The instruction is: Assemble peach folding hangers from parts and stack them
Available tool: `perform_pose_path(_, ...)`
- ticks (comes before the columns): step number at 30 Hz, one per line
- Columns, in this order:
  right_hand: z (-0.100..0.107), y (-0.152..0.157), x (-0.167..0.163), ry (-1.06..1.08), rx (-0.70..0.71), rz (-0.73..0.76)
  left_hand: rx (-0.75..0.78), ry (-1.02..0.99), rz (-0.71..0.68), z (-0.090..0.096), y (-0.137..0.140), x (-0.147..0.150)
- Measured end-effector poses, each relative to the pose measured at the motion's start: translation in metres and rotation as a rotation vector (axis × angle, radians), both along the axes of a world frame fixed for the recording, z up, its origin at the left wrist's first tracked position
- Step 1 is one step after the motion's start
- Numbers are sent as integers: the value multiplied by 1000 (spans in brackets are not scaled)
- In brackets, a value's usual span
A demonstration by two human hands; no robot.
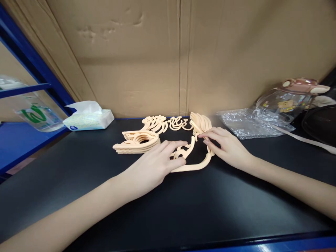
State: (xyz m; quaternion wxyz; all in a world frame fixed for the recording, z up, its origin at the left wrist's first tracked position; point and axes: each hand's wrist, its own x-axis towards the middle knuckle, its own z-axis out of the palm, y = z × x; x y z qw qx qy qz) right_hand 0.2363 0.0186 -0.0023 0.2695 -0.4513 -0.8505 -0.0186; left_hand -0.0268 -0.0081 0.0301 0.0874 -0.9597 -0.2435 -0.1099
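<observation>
Beige plastic hanger parts lie on the black tabletop before me. My left hand, thumb and fingers curled, grips a curved hanger piece that shows beyond its fingertips. With thumb and fingertips closed, my right hand pinches a small hanger hook, partly hidden by the fingers. Below both hands a long curved hanger arm rests on the table. Left of my left hand is a neat stack of hanger pieces. Another stack of curved arms stands just behind my right hand.
Loose hooks and a pile of small curved parts lie at the back against the cardboard wall. A tissue pack sits back left. Clear plastic bags and a transparent container with a brown top are at right.
</observation>
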Motion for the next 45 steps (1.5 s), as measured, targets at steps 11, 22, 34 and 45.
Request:
perform_pose_path(11,-1,1,0,-46,0,-24,-278,-70,-50,2,-4,2)
perform_pose_path(22,1,-4,-3,-44,19,87,-237,-39,-84,0,-4,3)
perform_pose_path(34,5,-15,-8,-220,50,316,-94,-25,-88,-4,4,-3)
perform_pose_path(45,7,-21,-11,-231,55,384,259,23,46,-6,13,-4)
